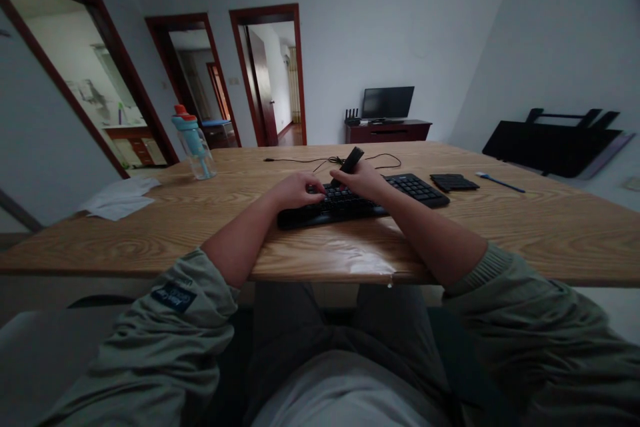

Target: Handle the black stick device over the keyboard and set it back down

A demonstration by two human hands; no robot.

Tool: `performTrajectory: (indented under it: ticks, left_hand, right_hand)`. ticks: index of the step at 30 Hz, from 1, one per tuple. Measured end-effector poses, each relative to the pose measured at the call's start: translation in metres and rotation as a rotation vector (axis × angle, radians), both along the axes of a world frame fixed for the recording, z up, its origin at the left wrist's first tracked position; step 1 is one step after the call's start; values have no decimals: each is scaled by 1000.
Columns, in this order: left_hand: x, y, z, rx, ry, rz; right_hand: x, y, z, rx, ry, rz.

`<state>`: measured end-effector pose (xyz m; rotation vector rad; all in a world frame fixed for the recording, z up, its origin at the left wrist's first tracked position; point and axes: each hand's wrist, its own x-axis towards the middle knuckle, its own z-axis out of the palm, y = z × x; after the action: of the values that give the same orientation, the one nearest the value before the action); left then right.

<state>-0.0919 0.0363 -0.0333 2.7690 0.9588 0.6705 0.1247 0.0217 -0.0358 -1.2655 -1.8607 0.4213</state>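
A black keyboard (345, 207) lies near the table's front edge, its left part partly covered by my hands. My left hand (300, 191) rests over the left end, fingers curled and thumb close to the fingertips at the keys. Whatever may be between those fingertips is too small to make out. Over the middle of the keyboard, my right hand (364, 180) is closed around a black oblong object (351, 161), which tilts with its upper end to the right. Its lower end points at the keys near my left fingertips.
Behind the keyboard a black cable (333, 160) lies loosely coiled. To the right are a flat black ridged piece (454, 182) and a blue toothbrush (500, 182). White tissues (120, 197) and a water bottle (196, 147) occupy the left side of the wooden table (210, 240).
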Motion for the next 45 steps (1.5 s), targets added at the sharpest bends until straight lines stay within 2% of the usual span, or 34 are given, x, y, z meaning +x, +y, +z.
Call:
performTrajectory:
  ticks: [14, 26, 37, 45]
  left_hand:
    - [2, 5, -11, 60, 100, 1]
    - [3, 1, -10, 77, 95, -17]
    - [2, 2, -11, 76, 121, -3]
    - [3, 1, -9, 80, 144, 5]
  right_hand:
    - [0, 1, -2, -150, 61, -50]
    - [-2, -7, 1, -205, 154, 2]
    - [-1, -11, 3, -113, 59, 17]
    - [-1, -8, 2, -143, 65, -13]
